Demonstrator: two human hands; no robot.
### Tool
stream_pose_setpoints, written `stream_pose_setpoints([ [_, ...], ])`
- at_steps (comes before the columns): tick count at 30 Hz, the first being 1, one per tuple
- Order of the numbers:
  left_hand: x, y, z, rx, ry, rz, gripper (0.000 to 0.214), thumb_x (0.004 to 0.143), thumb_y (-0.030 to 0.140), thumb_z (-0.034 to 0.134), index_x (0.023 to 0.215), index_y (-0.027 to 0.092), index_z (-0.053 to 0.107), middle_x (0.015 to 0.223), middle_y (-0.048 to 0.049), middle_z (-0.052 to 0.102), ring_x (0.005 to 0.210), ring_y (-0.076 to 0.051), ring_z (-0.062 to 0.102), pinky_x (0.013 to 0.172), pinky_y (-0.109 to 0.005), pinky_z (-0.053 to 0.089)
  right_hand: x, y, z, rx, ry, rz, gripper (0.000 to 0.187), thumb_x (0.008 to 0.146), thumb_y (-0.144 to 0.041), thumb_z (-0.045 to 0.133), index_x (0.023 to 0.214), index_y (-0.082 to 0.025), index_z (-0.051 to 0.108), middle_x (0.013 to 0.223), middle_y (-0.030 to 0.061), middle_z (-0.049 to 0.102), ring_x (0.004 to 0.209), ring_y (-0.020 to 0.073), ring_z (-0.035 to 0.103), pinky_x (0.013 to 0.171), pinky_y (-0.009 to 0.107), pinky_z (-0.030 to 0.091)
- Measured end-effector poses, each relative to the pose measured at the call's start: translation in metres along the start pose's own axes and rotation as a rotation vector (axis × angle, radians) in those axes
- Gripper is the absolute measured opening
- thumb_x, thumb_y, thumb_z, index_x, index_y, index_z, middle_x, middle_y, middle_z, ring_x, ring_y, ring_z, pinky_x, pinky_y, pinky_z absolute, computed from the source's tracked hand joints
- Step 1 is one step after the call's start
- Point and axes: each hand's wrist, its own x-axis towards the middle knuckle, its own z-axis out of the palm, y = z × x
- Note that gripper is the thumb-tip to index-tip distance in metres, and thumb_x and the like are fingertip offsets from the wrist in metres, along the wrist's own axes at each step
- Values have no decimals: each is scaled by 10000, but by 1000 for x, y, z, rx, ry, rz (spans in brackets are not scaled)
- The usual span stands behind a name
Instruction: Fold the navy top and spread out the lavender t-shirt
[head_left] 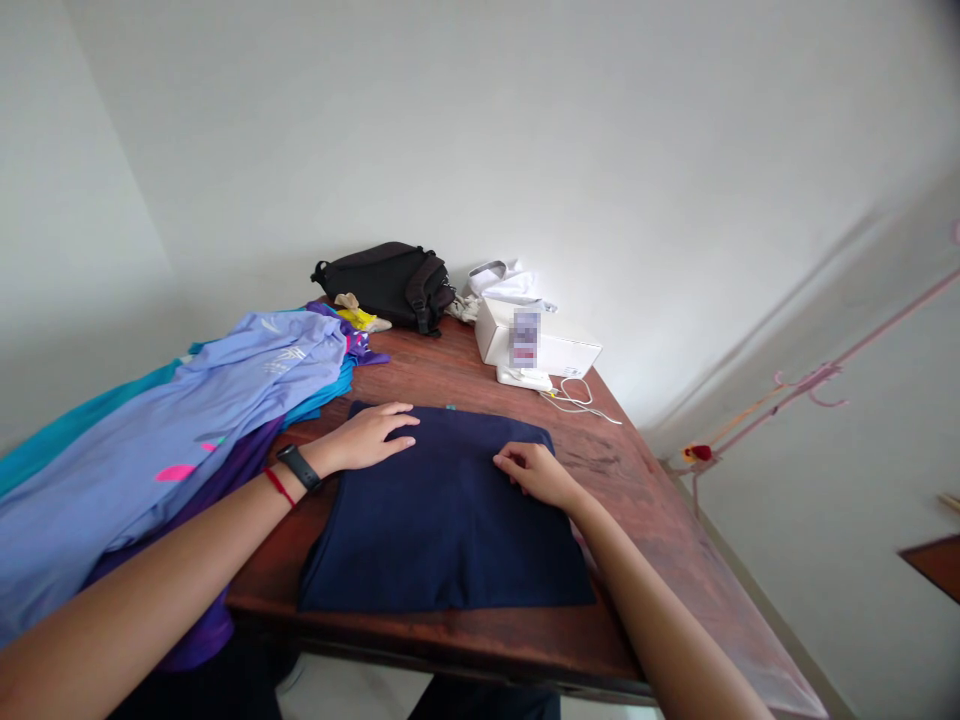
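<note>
Dark navy shorts (pixel 450 510) lie flat on the wooden table in front of me, with a tiny teal tag at the top edge and a dip between the legs at the bottom. My left hand (pixel 371 435) rests on their upper left corner, fingers stretched out and apart, holding nothing. On the upper right part lies my right hand (pixel 536 472), its fingers curled in loosely against the cloth; I see nothing held in it. A black watch and a red string are on my left wrist.
Left of the shorts, lavender, teal and purple clothes (pixel 225 410) are heaped, hanging over the table's near edge. A black backpack (pixel 382 280), a white box (pixel 555 340) and a white device with a cable (pixel 525 378) stand at the back. A pink rack (pixel 817 375) is at right.
</note>
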Motion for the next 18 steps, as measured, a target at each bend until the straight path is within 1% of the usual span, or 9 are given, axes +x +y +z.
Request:
stream_pose_setpoints([
  [9,-1,0,0,-12,3,0,524,995,567,456,1357,239,649,1529,-114,503,1393,-297,493,1180,-436,353,0,-2,-1,-5,-6,7,373,973,-494,501,771,-202,612,664,-4,613,548,131,563,514,236,386],
  [15,0,0,0,-32,18,6,535,987,593,458,1341,247,661,1522,-105,515,1391,-300,497,1182,-435,351,-1,-2,-1,2,-6,12,385,971,-508,497,776,-202,625,660,0,617,549,136,563,516,240,396],
  [18,0,0,0,-26,11,0,538,988,590,458,1347,243,658,1526,-108,509,1395,-302,492,1184,-436,349,-1,-2,-2,3,-10,9,378,971,-509,498,806,-199,641,683,7,631,563,139,569,521,239,404],
])
